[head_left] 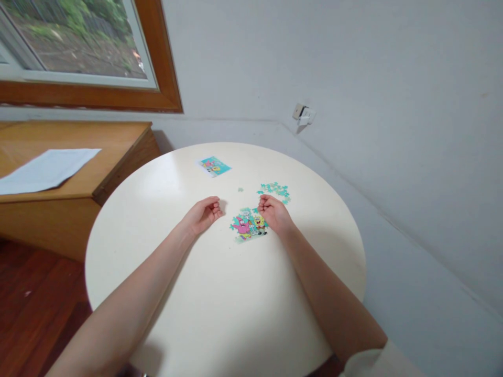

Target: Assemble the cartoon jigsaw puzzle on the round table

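Note:
A partly assembled jigsaw puzzle (244, 228) lies on the table, showing a pink starfish figure and a yellow square cartoon figure on teal. To its left, my left hand (205, 213) rests on the tabletop, its fingers loosely curled and no object visible in them. My right hand (275, 213) is over the puzzle's right side, fingers curled together near its upper right edge. Whether a piece is between those fingertips is hidden. Just beyond the right hand lies a pile of loose teal puzzle pieces (277, 189). One single puzzle piece (240, 189) sits apart, beyond the assembled part.
A printed picture card (214, 166) with the same cartoon lies toward the far side of the round white table (188, 314). At left stands a wooden bench (121, 157) bearing a white sheet (51, 167). A wall socket (304, 113) sits behind the table.

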A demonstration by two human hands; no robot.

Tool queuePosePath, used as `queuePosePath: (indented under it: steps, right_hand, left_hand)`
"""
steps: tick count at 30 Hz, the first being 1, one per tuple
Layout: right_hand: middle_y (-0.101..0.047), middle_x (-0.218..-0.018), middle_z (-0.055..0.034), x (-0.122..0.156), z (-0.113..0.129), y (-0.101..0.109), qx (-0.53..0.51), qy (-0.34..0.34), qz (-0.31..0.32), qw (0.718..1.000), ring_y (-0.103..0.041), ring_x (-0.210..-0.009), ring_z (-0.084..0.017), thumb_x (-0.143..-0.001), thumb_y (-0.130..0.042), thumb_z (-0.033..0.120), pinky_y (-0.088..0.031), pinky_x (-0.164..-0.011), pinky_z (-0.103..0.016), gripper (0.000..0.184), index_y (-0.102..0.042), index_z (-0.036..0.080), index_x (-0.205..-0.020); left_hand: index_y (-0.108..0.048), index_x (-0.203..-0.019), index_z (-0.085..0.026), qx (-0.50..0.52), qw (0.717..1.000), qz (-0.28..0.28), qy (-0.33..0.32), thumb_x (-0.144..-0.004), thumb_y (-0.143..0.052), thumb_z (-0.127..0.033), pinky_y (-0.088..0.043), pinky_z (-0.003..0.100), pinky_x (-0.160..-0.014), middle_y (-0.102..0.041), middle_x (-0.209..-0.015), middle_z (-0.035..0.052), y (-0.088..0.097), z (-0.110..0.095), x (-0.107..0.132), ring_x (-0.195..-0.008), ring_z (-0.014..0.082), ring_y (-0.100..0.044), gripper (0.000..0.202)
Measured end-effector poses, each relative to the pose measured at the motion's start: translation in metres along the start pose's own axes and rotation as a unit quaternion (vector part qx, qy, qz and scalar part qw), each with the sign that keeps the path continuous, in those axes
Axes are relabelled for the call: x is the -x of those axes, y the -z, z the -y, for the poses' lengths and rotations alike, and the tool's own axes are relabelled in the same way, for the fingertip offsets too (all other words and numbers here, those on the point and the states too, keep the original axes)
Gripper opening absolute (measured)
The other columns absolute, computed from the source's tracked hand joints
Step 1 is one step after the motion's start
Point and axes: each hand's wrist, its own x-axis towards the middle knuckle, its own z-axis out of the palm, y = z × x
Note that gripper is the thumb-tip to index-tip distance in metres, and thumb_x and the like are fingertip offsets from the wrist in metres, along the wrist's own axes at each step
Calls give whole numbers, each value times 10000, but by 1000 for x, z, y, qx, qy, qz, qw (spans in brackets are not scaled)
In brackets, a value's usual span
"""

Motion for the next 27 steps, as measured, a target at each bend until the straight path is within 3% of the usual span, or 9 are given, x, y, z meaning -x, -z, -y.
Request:
queuePosePath:
  steps: [16, 20, 23, 27]
  right_hand:
    - [-454, -530, 49, 6, 11, -3, -231, -97, -37, 967, -414, -488, -73, -557, -443, -20, -355, -465, -168, 240, -499, 189, -661]
    - [-326, -473, 68, 9, 17, 2, -254, -71, -5, 965, -323, -435, -61, -585, -463, 22, -286, -424, -168, 172, -408, 185, -579]
    - [-308, -471, 68, 7, 17, 8, -237, -35, 3, 971, -312, -435, -60, -586, -471, 45, -292, -436, -178, 173, -374, 186, -561]
    - [-292, -431, 74, -1, 10, 15, -172, 17, -87, 981, -269, -406, -56, -528, -433, 39, -243, -420, -188, 166, -356, 185, -535]
  left_hand:
    - [-486, -609, -133, 36, 999, 5, 14, -853, -440, -32, -438, 192, -470, -466, -468, -25, 1, -1, -1, -407, 65, -433, 268]
    - [-482, -587, -129, 37, 999, 4, 11, -866, -414, -31, -442, 195, -471, -465, -463, -20, 0, -1, 0, -404, 63, -423, 304]
    - [-488, -583, -125, 36, 999, 1, 11, -866, -418, -28, -444, 196, -473, -466, -464, -19, 0, -1, -1, -403, 63, -422, 306]
    - [-492, -581, -123, 38, 999, 1, 15, -865, -422, -31, -446, 197, -471, -465, -465, -20, 1, -1, -1, -404, 62, -421, 306]
